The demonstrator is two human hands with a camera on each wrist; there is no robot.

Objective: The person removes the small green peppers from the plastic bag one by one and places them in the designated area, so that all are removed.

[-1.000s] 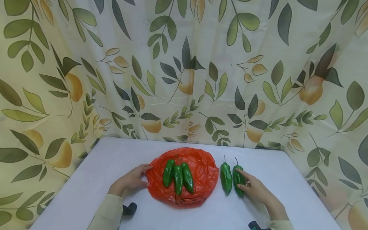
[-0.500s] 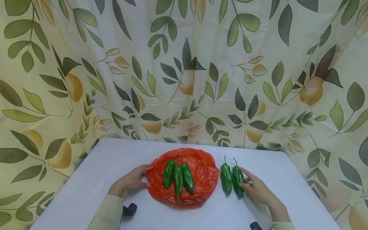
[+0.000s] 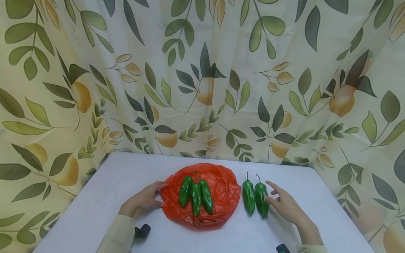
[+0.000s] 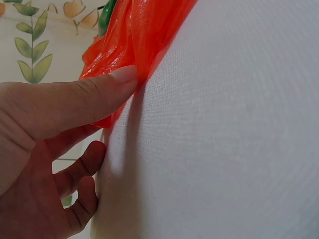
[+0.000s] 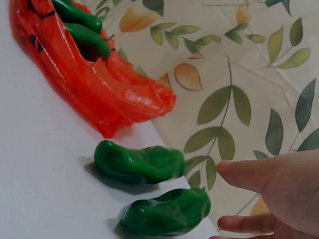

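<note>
A crinkled red plastic bag [image 3: 226, 196] lies on the white table, with three green peppers [image 3: 196, 198] on it. My left hand [image 3: 145, 197] holds the bag's left edge; in the left wrist view the thumb [image 4: 107, 92] lies against the red plastic and the lower fingers curl below. Two more green peppers lie side by side right of the bag: the inner pepper [image 3: 249, 196] and the outer pepper [image 3: 261, 200], both with stems pointing away. Beside the outer pepper, my right hand [image 3: 286, 205] has its fingers extended and spread, holding nothing.
A curtain printed with leaves and fruit [image 3: 218, 88] hangs behind the white table [image 3: 133, 165]. Dark camera parts [image 3: 143, 231] show at the left wrist, and another dark piece [image 3: 282, 248] by the right wrist.
My right hand has let go of the outer pepper and drawn back to the right. That pepper now lies slightly lower. The left hand and the bag stay in place.
</note>
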